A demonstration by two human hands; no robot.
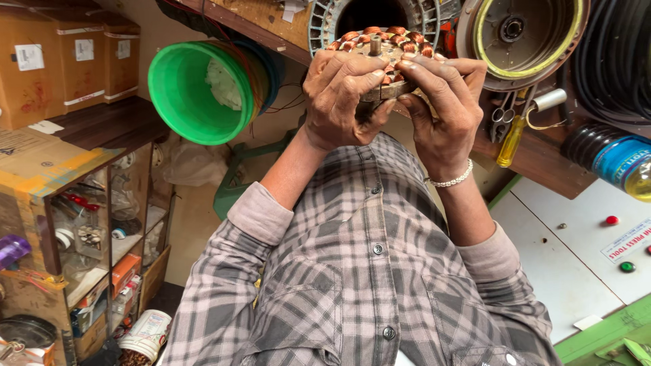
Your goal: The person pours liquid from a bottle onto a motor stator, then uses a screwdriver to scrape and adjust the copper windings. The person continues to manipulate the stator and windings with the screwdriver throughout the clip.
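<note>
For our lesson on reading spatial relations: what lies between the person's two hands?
In the head view, a round motor stator wound with copper coils sits between the left hand and the right hand, gripped by both, its central shaft pointing up.

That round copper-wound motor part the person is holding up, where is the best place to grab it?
By its outer rim, from two opposite sides, as the left hand and right hand do now. The wound stator is a flat disc, with copper coils ringing its face and a short shaft stub at the centre, so gripping the edge probably spares the windings.
</note>
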